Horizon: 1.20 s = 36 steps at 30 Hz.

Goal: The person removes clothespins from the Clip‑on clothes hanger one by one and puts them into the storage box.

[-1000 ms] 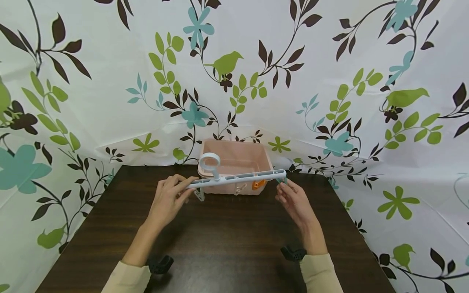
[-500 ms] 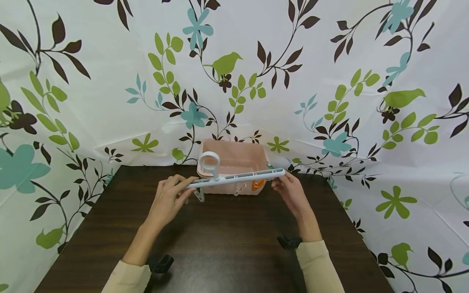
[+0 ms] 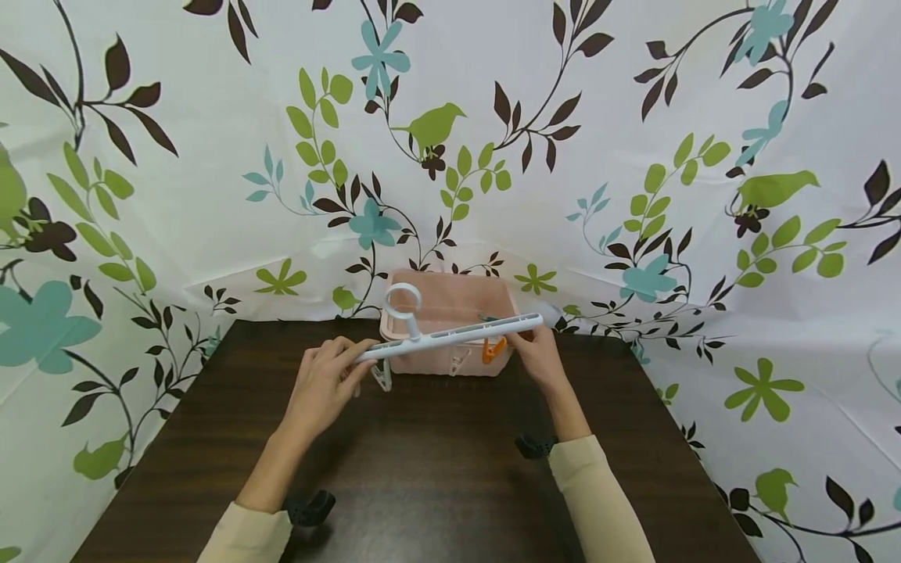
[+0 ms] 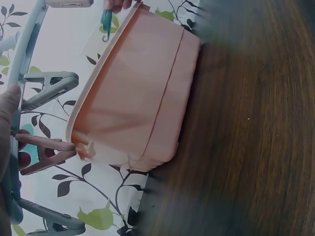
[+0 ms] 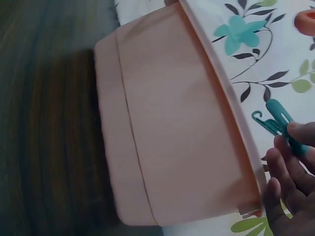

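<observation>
Clip of teal colour (image 5: 280, 113), one second ago at the right end of the pale hanger (image 3: 457, 337), now apart from that bar and pinched between thumb and fingers of the right hand (image 3: 540, 356); in the head view, brought leftward, behind the bar, to the right part of the opening of the pink box (image 3: 422, 364); in the right wrist view, just beside the rim, not let go; whether inside the rim or only above, cannot tell. Box standing upright near the middle of the far edge of the table (image 3: 450, 461), in the same place as before; in front of it, hanger in the air, grasped at its left end by thumb and fingers of the left hand (image 3: 325, 383), hardly moved; right end slightly higher than one second ago. For the work in hand, judging from these views: one clip separated, still under control of the right fingers; other clips still with the bar, such as orange clip (image 3: 494, 350), apparently hanging below it, and, in the left wrist view, pink clip (image 4: 47, 143) and grey clip (image 4: 54, 92).
</observation>
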Motion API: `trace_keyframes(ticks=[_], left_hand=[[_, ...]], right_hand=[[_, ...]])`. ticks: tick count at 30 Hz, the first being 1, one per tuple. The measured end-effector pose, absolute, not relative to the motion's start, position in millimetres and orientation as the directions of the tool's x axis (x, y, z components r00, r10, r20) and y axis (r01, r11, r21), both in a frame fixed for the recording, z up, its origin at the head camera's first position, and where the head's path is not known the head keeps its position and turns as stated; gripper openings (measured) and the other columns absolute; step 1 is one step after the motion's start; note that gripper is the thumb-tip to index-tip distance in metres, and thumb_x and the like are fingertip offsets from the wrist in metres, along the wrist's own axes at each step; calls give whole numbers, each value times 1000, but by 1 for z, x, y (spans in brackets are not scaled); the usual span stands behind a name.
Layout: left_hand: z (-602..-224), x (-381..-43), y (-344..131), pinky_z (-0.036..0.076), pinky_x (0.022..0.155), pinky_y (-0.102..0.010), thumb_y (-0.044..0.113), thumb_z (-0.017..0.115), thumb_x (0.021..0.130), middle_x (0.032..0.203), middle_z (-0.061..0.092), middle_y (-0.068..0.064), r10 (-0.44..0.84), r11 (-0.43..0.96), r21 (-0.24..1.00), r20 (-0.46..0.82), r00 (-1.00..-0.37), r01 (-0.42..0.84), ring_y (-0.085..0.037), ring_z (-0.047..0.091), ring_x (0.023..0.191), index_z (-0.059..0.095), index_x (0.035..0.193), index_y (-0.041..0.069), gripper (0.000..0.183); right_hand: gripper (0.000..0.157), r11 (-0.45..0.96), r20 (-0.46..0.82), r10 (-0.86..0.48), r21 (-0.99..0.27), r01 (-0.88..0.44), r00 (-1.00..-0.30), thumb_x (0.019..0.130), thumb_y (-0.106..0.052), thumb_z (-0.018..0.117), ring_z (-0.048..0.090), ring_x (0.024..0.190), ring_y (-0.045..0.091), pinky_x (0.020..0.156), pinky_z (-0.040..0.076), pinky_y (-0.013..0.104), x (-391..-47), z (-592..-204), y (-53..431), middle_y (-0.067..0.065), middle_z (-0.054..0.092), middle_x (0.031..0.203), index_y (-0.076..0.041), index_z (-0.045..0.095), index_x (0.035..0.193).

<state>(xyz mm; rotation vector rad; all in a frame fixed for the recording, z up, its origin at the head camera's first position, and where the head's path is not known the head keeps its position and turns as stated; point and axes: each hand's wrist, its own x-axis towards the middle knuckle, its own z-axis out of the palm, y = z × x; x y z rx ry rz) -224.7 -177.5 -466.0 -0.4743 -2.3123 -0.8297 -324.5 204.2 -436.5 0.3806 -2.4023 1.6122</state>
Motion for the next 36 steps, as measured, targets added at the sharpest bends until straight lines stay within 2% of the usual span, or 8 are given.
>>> trace_keyframes(ticks=[4, 9, 16, 18, 24, 30, 33, 36], left_hand=[[-466, -224, -176, 38, 92, -44, 24, 79, 99, 97, 63, 4, 106, 748, 438, 664, -741, 499, -16, 56, 90, 75, 134, 22, 35], [-466, -225, -175, 38, 91, -44, 24, 79, 100, 96, 63, 4, 92, 754, 444, 658, -747, 484, -17, 55, 90, 75, 132, 21, 33], [-467, -227, -175, 38, 91, -44, 25, 79, 100, 97, 64, 4, 92, 762, 444, 647, -757, 472, -16, 55, 90, 75, 131, 20, 32], [-467, -227, -175, 38, 91, -44, 25, 79, 100, 97, 64, 5, 90, 763, 444, 647, -757, 470, -16, 55, 90, 75, 131, 20, 32], [-467, -229, -176, 37, 91, -43, 23, 79, 99, 99, 65, 5, 88, 755, 451, 649, -755, 476, -17, 56, 91, 74, 132, 20, 33], [-464, -228, -176, 37, 92, -43, 24, 80, 99, 98, 64, 5, 82, 755, 454, 652, -754, 474, -17, 57, 90, 75, 132, 20, 34], [-463, -228, -175, 37, 91, -44, 23, 80, 99, 97, 64, 5, 79, 755, 455, 652, -754, 472, -18, 57, 89, 75, 132, 19, 34], [-462, -227, -175, 37, 91, -44, 23, 80, 99, 98, 65, 5, 77, 756, 456, 650, -756, 470, -18, 57, 90, 75, 132, 20, 34]], right_hand=[[27, 445, 346, -72, -828, -341, -935, 106, -25, 72, 70, 89, 22, 79, 57, 36, -330, -438, 198, 21, 76, 105, -1, 75, 117], [23, 507, 368, -81, -785, -356, -926, 106, -22, 69, 57, 70, 23, 65, 49, 35, -336, -432, 189, 21, 68, 86, -1, 75, 109], [34, 558, 437, -120, -713, -425, -891, 100, -15, 71, 71, 97, 34, 83, 55, 39, -350, -427, 177, 25, 77, 114, 7, 74, 125], [33, 560, 448, -118, -707, -432, -886, 98, -12, 72, 71, 96, 35, 84, 55, 37, -353, -425, 174, 26, 77, 114, 7, 74, 125], [26, 476, 481, -125, -738, -478, -868, 97, -5, 74, 63, 76, 15, 71, 48, 22, -357, -421, 164, 29, 75, 103, 8, 75, 120], [25, 392, 483, -131, -777, -493, -866, 98, 2, 74, 59, 79, 3, 72, 47, 13, -357, -417, 158, 38, 72, 104, 15, 71, 120], [27, 391, 465, -140, -785, -480, -874, 99, 4, 70, 66, 84, 11, 74, 47, 11, -350, -407, 155, 43, 70, 110, 17, 68, 122], [28, 401, 449, -171, -782, -478, -877, 101, 1, 66, 72, 92, 30, 76, 49, 11, -337, -392, 151, 43, 69, 113, 19, 67, 122]])
